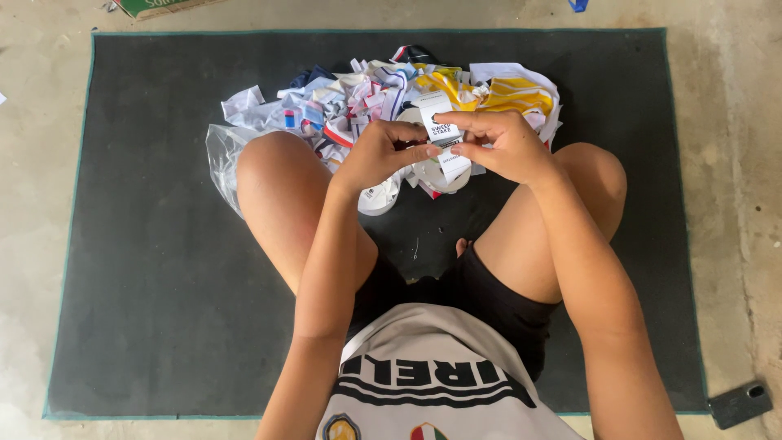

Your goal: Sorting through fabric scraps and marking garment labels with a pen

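White label strip (440,134), pinched by my left hand (379,155) and right hand (501,143) above the scrap pile (366,98) at twelve o'clock, needs even, gentle tension, I judge.

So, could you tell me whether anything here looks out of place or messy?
The pile of cloth labels lies loose and jumbled on the dark mat, partly spilling over a clear plastic bag. A small dark device sits off the mat's corner. Both hands pinch one white label.

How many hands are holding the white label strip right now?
2. The left hand pinches the white label strip from its left side; the right hand grips it from the right.
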